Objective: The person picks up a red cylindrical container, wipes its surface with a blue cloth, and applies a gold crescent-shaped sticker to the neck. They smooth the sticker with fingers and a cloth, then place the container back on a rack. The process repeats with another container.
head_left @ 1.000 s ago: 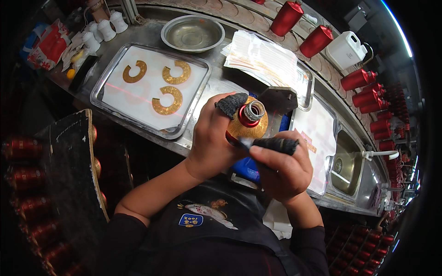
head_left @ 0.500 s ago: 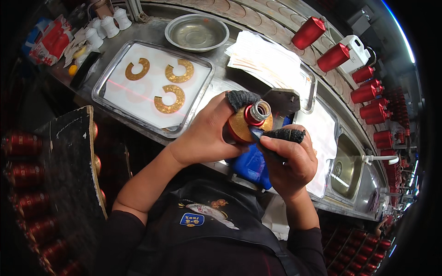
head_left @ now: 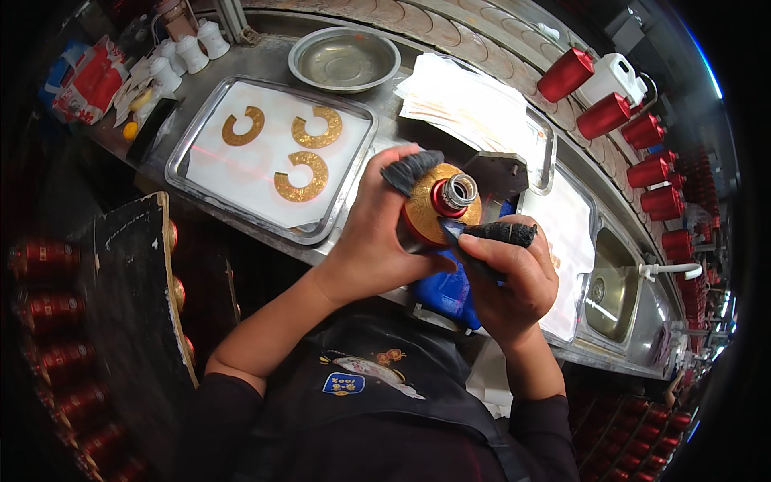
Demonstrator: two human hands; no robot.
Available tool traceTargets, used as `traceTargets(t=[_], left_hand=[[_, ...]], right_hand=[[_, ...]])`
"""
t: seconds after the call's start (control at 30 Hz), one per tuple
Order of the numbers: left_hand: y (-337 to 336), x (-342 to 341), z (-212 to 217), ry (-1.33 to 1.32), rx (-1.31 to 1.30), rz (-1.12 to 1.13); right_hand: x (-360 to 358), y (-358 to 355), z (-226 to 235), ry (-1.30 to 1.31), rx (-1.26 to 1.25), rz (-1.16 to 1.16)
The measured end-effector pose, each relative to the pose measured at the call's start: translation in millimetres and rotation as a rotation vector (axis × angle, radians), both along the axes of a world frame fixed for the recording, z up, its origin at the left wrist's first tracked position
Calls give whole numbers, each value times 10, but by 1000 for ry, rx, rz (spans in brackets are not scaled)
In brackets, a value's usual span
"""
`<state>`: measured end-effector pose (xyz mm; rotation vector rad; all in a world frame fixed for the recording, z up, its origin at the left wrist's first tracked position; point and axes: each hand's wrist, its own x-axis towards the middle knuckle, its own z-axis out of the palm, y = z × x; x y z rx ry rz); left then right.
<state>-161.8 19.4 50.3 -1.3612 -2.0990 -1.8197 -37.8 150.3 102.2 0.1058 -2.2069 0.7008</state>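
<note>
A red bottle with a bare threaded metal neck (head_left: 460, 191) is gripped in my left hand (head_left: 365, 241), fingers wrapped round its body. A gold label (head_left: 426, 189) curves over its shoulder. Black cloth covers a fingertip of each hand. My right hand (head_left: 518, 277) is closed on a small tool with a pale flat tip (head_left: 452, 230) and a dark handle mostly hidden by the fingers. That tip meets the near edge of the gold label. Left of the bottle, several C-shaped gold labels (head_left: 307, 177) lie on white paper in a metal tray (head_left: 175, 165).
A metal basin (head_left: 299, 79) stands behind the tray, beside stacked white sheets (head_left: 462, 92). To the right are a sink (head_left: 604, 309) and a row of red bottles (head_left: 602, 116). A dark board (head_left: 132, 289) stands at left, near more bottles. Blue cloth (head_left: 442, 293) hangs below my hands.
My left hand has turned the bottle, so more of the gold label shows. The tool's tip remains at the label's near edge. The whole view has shifted slightly.
</note>
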Motion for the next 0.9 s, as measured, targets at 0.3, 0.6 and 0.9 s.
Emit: traceTargets(t=[0.3,0.6,0.9], left_hand=[[54,65,8,-266,2,-113],[68,96,-98,-428,106,-147],[-11,-28,-110,-424,52,-236]], right_hand=[[-12,7,-14,31,-22,31],[-20,-36,-6,54,5,1],[-7,-50,-63,52,-54,-26]])
